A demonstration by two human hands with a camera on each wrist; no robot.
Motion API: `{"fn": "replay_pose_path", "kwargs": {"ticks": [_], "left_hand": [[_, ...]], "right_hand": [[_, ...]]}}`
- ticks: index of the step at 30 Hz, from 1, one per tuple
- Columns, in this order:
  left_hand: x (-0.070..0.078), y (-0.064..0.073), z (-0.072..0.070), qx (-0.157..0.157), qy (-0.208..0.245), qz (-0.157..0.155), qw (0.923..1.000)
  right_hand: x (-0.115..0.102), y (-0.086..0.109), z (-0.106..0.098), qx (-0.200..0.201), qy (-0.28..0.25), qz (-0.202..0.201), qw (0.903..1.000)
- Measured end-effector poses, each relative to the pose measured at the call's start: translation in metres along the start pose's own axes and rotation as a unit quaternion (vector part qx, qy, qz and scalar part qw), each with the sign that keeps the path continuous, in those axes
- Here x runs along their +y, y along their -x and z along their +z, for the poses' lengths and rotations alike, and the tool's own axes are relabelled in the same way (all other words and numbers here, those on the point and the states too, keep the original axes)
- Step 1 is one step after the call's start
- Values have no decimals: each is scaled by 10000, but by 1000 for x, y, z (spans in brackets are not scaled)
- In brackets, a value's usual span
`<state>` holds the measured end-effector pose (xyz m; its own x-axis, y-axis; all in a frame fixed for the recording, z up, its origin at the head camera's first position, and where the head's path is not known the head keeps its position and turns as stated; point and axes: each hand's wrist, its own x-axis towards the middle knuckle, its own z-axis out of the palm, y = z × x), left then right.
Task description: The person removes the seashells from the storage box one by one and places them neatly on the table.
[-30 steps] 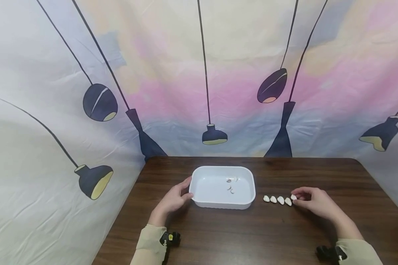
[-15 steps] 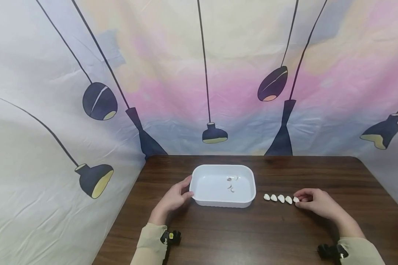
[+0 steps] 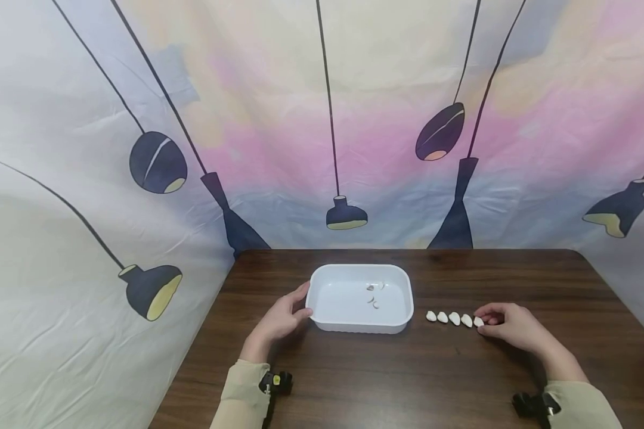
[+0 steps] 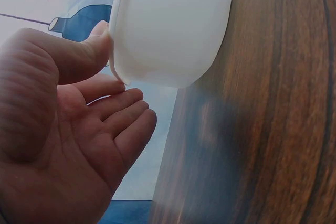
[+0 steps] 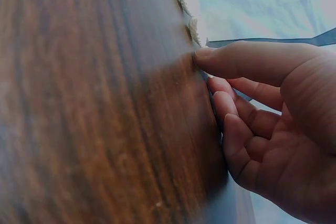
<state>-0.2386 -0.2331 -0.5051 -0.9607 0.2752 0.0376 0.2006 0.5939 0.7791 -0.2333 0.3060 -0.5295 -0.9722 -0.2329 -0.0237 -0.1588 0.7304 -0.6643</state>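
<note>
A white rectangular tray [image 3: 360, 327] stands on the dark wooden table. At its left end is my left hand [image 3: 279, 319], thumb and index fingertip touching the rim while the other fingers lie loosely below, as the left wrist view shows. Several small white shells [image 3: 454, 319] lie in a row right of the tray; they look ridged in the right wrist view. My right hand [image 3: 512, 326] pinches the rightmost shell [image 3: 479, 322] between thumb and fingertips, low at the table. That shell is mostly hidden in the right wrist view.
Inside the tray, towards its right side, lie several small pale, shell-like pieces [image 3: 375, 304], one of them brownish. Behind the table's back edge [image 3: 408, 250] hangs a cloth printed with lamps. Each wrist wears a small black camera [image 3: 276, 382].
My right hand has brought the last shell slightly right and down to the row's right end, then stays there. The left hand and the tray keep their places; the view shifts a little.
</note>
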Motion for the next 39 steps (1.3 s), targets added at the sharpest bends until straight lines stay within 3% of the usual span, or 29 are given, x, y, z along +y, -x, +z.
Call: {"fn": "replay_pose_path", "kwargs": {"ticks": [27, 39], "left_hand": [[1, 0, -1, -63, -46, 183, 9998], [1, 0, -2, -63, -105, 80, 9999]], "right_hand": [[0, 1, 1, 8, -29, -58, 10000], [3, 0, 2, 61, -1, -96, 9999]]}}
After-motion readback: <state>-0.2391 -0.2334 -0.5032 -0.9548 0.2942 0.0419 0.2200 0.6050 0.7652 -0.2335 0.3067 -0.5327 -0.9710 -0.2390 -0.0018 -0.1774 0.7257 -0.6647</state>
